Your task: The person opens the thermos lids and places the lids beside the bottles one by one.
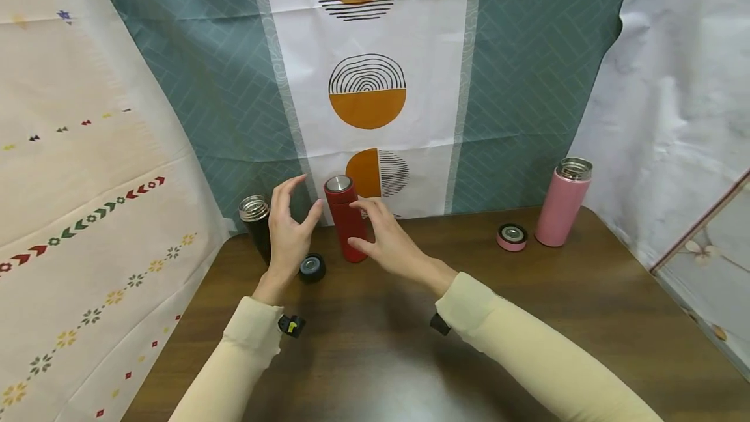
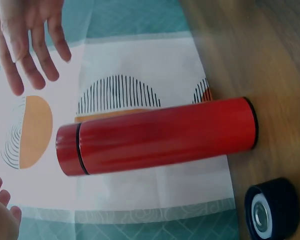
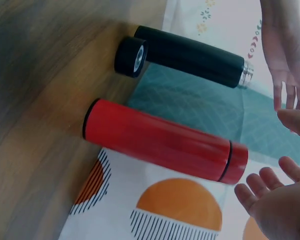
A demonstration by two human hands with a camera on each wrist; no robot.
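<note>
Left grip and right grip hover, loosely curved and holding nothing, beside red bottle

Seen from the head, the red bottle stands upright and capped near the back of the wooden counter, the two grips raised before it at either side. Beyond the left grip, partly hidden, stands an uncapped black bottle, with a black lid on the counter near the red bottle. Off to the right, an uncapped pink bottle stands just beside a pink lid.

From the left wrist, the fingers of both grips show apart from the red cap; the black lid sits near the bottle's base.

From the right wrist, the right grip's fingertips reach just beside the red cap, while the black bottle bares its steel neck.
</note>
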